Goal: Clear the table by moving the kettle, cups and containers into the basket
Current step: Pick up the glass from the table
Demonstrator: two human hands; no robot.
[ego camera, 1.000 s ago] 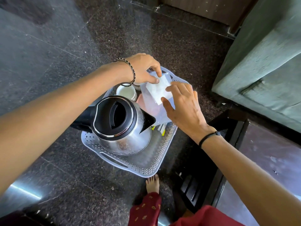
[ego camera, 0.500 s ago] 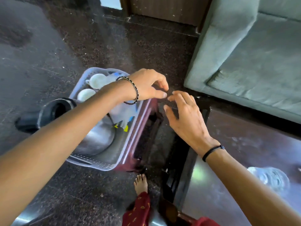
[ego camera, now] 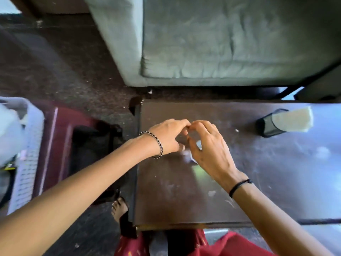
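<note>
Dark table (ego camera: 184,191), basket (ego camera: 27,163) left. Over it left hand (ego camera: 168,137), right hand (ego camera: 208,150) curled, fingertips meeting; grip unclear. Fetching; probably next: napkin holder (ego camera: 271,124), far right.

A grey-green sofa (ego camera: 221,43) is standing on a dark speckled floor (ego camera: 64,71). Just before it, a dark brown glossy desk (ego camera: 184,196) is catching pale daylight on its right part. A maroon stool (ego camera: 59,130) is sitting left of the desk.

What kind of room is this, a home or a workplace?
Most likely a living room in a home: a grey-green sofa stands beyond a low dark table on a speckled stone floor, with a plastic basket nearby.
</note>
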